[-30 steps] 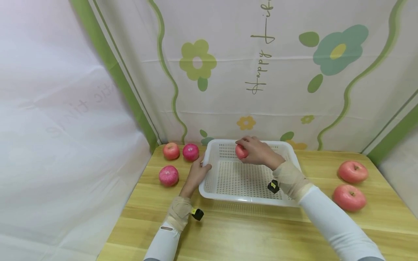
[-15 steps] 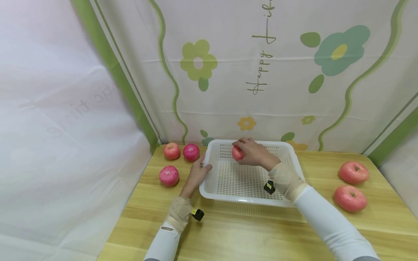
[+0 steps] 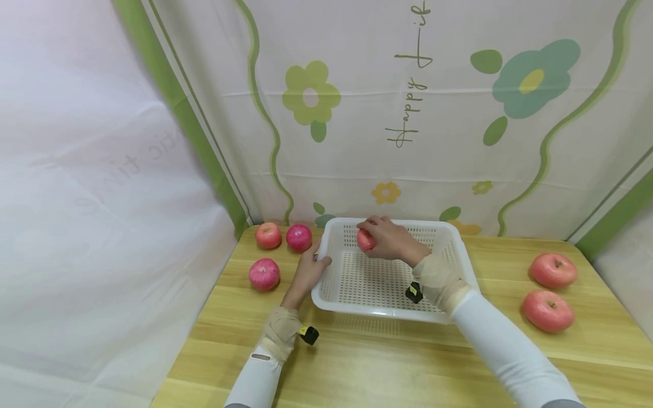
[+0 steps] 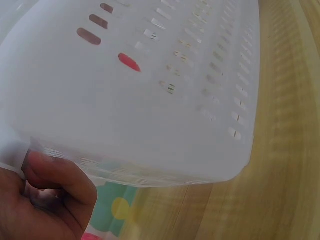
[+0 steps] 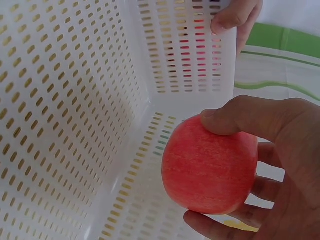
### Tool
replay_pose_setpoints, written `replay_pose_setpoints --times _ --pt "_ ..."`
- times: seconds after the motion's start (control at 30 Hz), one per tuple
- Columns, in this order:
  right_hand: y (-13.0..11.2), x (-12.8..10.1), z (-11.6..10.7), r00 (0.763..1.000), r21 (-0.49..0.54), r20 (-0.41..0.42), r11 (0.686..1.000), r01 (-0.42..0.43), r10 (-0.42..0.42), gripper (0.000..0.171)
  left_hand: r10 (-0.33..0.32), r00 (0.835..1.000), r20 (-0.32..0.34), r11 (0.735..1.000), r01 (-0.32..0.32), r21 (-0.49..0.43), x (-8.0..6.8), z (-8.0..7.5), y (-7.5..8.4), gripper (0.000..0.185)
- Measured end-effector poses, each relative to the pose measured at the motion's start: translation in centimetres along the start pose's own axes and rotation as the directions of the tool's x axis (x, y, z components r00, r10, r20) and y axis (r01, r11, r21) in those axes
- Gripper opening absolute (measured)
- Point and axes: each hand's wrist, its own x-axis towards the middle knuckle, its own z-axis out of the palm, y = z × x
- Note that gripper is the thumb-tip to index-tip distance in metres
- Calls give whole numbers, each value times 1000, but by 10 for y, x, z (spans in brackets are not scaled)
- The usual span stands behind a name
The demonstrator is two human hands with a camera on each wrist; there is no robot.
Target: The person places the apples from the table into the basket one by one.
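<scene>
A white slotted plastic basket (image 3: 393,313) stands on the wooden table. My left hand (image 3: 308,271) grips the basket's left rim, and in the left wrist view its fingers (image 4: 67,175) curl under that rim. Near the back left corner of the basket, my right hand (image 3: 390,241) holds a red apple (image 3: 365,240). The right wrist view has the thumb on top of the apple (image 5: 210,167) and the fingers around its far side and underneath. There the apple appears above the basket floor, within the walls; whether it touches the back wall I cannot tell.
Left of the basket are a light red apple (image 3: 267,236), a dark pink round fruit (image 3: 298,238) and a streaked pink fruit (image 3: 264,274). On the right lie two larger apples (image 3: 553,270), one in front of the other. A printed curtain (image 3: 357,158) hangs behind the table (image 3: 367,368).
My right hand has shifted a little to the left inside the basket, carrying the apple with it. My left hand stays on the rim, and the basket has not moved.
</scene>
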Motion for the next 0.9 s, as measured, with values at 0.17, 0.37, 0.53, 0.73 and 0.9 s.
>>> replay_pose_setpoints --times 0.17,0.37,0.53,0.73,0.9 --pt "0 3 6 1000 -7 -10 1000 20 -20 71 1 1000 3 1000 -1 12 -1 0 2 68" --pt "-3 5 9 1000 -2 -9 1000 30 -30 70 -5 1000 4 1000 5 14 -1 0 2 68" --pt "-6 7 12 1000 2 2 1000 26 -26 68 -12 1000 10 1000 12 8 -1 0 2 68" --pt "-8 11 16 999 10 6 999 38 -38 68 -19 1000 3 1000 19 25 -3 0 3 68" --pt "-10 13 18 999 10 14 999 50 -50 68 -18 1000 3 1000 18 24 -3 0 4 69"
